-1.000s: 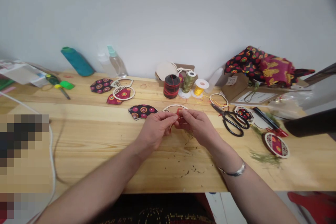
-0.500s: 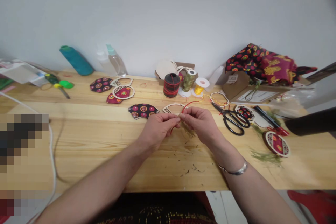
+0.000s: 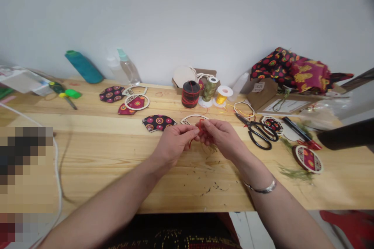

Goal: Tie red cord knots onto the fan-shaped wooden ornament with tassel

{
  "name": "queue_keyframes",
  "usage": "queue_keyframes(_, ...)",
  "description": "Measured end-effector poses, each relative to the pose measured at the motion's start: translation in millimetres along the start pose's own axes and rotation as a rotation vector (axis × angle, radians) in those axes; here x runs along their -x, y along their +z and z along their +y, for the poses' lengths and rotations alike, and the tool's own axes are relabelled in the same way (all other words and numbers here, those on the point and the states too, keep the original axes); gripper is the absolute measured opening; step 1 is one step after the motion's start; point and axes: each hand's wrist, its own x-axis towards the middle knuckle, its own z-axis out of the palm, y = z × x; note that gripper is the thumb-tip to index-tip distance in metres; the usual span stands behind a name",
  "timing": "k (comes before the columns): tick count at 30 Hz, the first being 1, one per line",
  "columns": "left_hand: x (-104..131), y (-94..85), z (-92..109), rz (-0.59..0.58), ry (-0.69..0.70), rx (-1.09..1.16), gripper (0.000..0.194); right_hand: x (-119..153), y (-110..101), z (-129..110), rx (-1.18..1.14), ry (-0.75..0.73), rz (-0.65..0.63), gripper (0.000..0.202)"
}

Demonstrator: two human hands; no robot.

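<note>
While left hand (image 3: pixel 173 140) and right hand (image 3: pixel 221 135) pinch red cord (image 3: pixel 200 125), thread spools (image 3: pixel 190 96) behind, black scissors (image 3: pixel 250 124) at right

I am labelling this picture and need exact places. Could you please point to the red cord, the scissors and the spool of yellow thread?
Red cord (image 3: pixel 200 125), head view: its upper part.
Scissors (image 3: pixel 250 124), head view: near the pivot.
Spool of yellow thread (image 3: pixel 221 99), head view: the wound thread.

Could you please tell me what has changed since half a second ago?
The red cord reached out past the right hand toward the yellow spool; now it shows as a short bend between the hands. The left hand stays pinched; the spool and scissors lie as before.
</note>
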Motion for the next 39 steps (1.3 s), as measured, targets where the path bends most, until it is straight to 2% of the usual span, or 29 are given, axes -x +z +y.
queue_keyframes(4, 0, -0.2, 1, 0.004, 0.012, -0.024, 0.014, -1, -2, 3, 0.052, -0.011, 0.014, 0.024)
queue_keyframes(13, 1, 0.2, -1, 0.002, 0.003, -0.046, 0.013, -2, -2, -1, 0.114, -0.083, 0.165, 0.014)
queue_keyframes(27, 2, 1.1, 1, -0.071, -0.039, 0.034, 0.020, 0, -5, -3, 0.388, -0.151, 0.179, 0.014)
queue_keyframes(33, 2, 1.1, 1, -0.063, -0.044, 0.046, 0.022, 2, -5, -6, 0.430, -0.212, 0.151, 0.013)
queue_keyframes(39, 2, 1.6, 3, -0.050, -0.036, 0.040, 0.022, 4, -3, -9, 0.429, -0.190, 0.139, 0.012)
